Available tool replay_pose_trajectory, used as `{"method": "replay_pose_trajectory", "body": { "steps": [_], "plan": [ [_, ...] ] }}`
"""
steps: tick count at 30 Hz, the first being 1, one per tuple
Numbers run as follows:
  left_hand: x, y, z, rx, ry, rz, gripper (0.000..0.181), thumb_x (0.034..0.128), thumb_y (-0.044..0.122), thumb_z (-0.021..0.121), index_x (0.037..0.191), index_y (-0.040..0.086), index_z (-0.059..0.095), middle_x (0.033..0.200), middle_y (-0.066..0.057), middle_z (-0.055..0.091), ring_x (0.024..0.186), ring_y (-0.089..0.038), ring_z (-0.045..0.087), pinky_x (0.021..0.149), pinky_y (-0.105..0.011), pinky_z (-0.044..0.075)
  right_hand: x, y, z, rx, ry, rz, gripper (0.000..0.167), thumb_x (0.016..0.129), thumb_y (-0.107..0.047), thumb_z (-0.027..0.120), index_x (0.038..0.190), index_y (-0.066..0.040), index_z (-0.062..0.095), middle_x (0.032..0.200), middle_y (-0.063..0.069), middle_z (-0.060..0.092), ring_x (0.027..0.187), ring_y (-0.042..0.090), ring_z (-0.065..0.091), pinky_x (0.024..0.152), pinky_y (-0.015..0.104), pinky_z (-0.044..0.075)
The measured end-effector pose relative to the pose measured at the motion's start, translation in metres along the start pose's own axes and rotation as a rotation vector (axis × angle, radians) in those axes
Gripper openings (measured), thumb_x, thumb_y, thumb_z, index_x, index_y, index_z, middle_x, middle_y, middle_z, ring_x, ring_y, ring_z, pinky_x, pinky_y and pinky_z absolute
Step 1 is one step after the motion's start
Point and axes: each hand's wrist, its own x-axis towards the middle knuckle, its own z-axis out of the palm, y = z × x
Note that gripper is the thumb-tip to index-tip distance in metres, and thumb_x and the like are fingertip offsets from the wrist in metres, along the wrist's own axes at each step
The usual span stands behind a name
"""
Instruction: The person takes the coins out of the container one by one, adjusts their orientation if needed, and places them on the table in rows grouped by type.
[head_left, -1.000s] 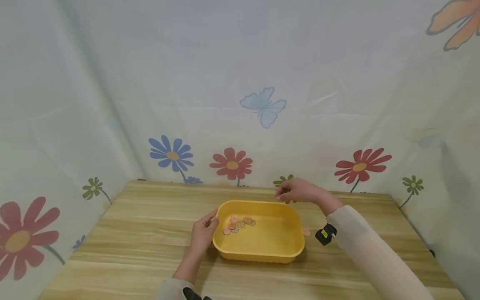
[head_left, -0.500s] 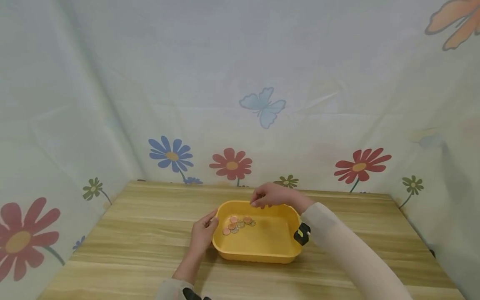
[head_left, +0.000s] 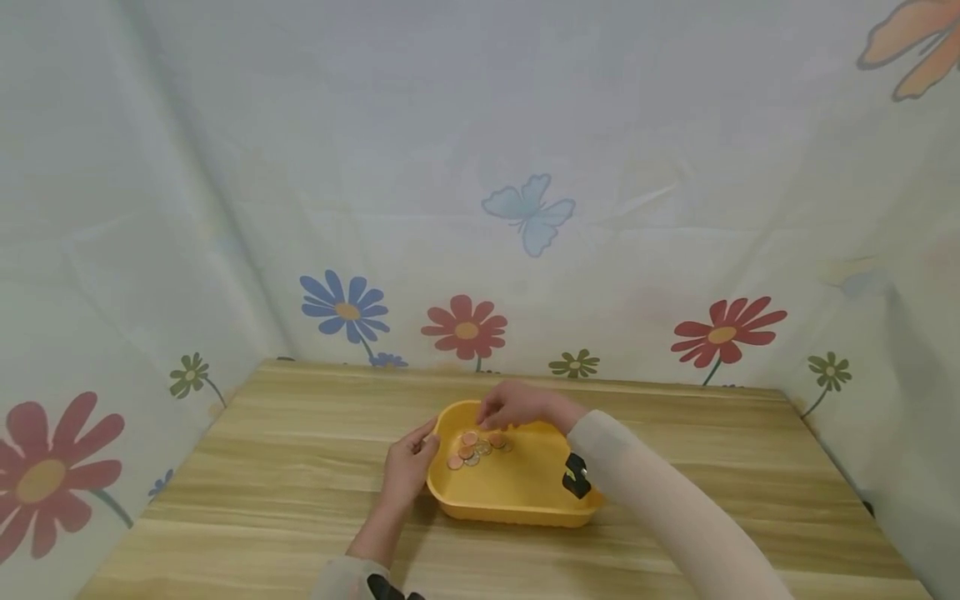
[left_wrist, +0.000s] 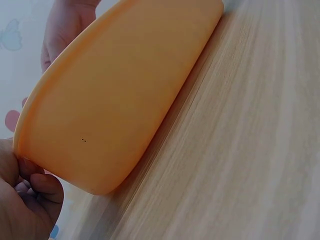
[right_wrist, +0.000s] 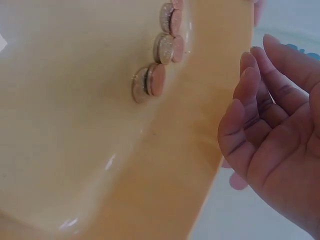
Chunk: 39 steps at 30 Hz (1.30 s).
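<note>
A yellow plastic tray (head_left: 517, 515) with rounded corners stands on the table in the head view. Several copper and silver coins (head_left: 468, 452) lie together at its left end. My left hand (head_left: 407, 467) grips the left rim, the thumb at the top edge; in the left wrist view its curled fingers (left_wrist: 46, 185) are against the outer wall. Over the tray's back rim, just above the coins, hovers my right hand (head_left: 517, 404). The right wrist view shows its fingers (right_wrist: 246, 85) loosely bent, with no coin visible between them; the fingertips are apart from the coins.
The wood-grain table (head_left: 300, 433) carries the tray near its middle. Behind and beside it hangs a pale cloth (head_left: 420, 125) printed with flowers and a butterfly. The right sleeve (head_left: 660, 492) crosses over the tray's right end.
My right hand has moved left and down from the tray's back right corner to above the coins. A coin on the table right of the tray is now hidden. The left hand stays put.
</note>
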Motion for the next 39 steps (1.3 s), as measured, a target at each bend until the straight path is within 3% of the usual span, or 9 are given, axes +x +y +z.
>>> {"method": "replay_pose_trajectory", "body": {
  "steps": [6,11,17,24,29,33,39],
  "plan": [
    [0.000,-0.001,0.000,0.015,0.003,0.059,0.043,0.0989,0.015,0.059,0.138,-0.001,0.061,0.069,0.004,0.051,0.052,-0.005,0.040,0.045,-0.016,0.037,0.008,0.003,0.008,0.037,-0.012,0.006,0.022,0.098,-0.013,0.065,0.117,-0.003,0.073,0.102,0.012,0.074,0.082,0.020,0.066,0.070,0.022,0.052],
    [0.001,0.000,0.000,0.023,-0.010,0.010,0.043,0.0999,0.016,0.060,0.140,0.002,0.061,0.071,0.003,0.051,0.052,-0.005,0.040,0.046,-0.017,0.037,0.013,0.005,0.016,0.044,-0.021,-0.002,0.026,0.096,-0.010,0.065,0.120,-0.001,0.072,0.090,0.016,0.073,0.071,0.015,0.060,0.067,0.023,0.051],
    [-0.001,0.000,-0.001,0.031,-0.016,-0.011,0.042,0.1009,0.016,0.060,0.141,0.004,0.060,0.073,0.000,0.053,0.053,-0.006,0.043,0.045,-0.018,0.039,0.019,0.005,0.029,0.036,-0.006,0.017,0.024,0.096,-0.013,0.068,0.116,-0.001,0.073,0.093,0.014,0.076,0.065,0.020,0.061,0.064,0.027,0.054],
    [-0.001,-0.002,-0.001,0.046,-0.003,0.002,0.042,0.1000,0.014,0.060,0.139,0.001,0.061,0.070,0.003,0.051,0.054,-0.005,0.044,0.046,-0.018,0.040,0.024,0.005,0.040,0.044,0.017,0.042,0.022,0.094,-0.010,0.071,0.113,-0.001,0.074,0.087,0.011,0.074,0.060,0.015,0.054,0.055,0.022,0.045],
    [0.000,-0.001,-0.001,0.044,-0.004,0.003,0.042,0.1001,0.015,0.060,0.140,0.001,0.061,0.070,0.005,0.050,0.053,-0.004,0.042,0.046,-0.017,0.038,0.031,0.009,0.046,0.064,0.021,0.058,0.020,0.093,-0.013,0.073,0.111,-0.003,0.074,0.078,0.001,0.066,0.057,0.012,0.050,0.051,0.021,0.040],
    [0.000,0.000,-0.001,0.045,0.001,0.004,0.042,0.0997,0.014,0.060,0.139,0.001,0.061,0.070,0.004,0.050,0.054,-0.005,0.043,0.045,-0.017,0.039,0.036,0.011,0.049,0.036,0.021,0.046,0.023,0.093,-0.021,0.075,0.109,-0.004,0.074,0.072,-0.004,0.060,0.055,0.009,0.046,0.048,0.019,0.036],
    [0.001,0.001,-0.001,0.048,0.006,0.003,0.041,0.0994,0.014,0.061,0.139,0.002,0.062,0.069,0.004,0.050,0.052,-0.005,0.044,0.044,-0.018,0.040,0.042,0.010,0.051,-0.007,0.031,0.034,0.020,0.093,-0.018,0.075,0.107,-0.004,0.075,0.075,-0.003,0.060,0.057,0.007,0.046,0.050,0.019,0.037]
  ]
}}
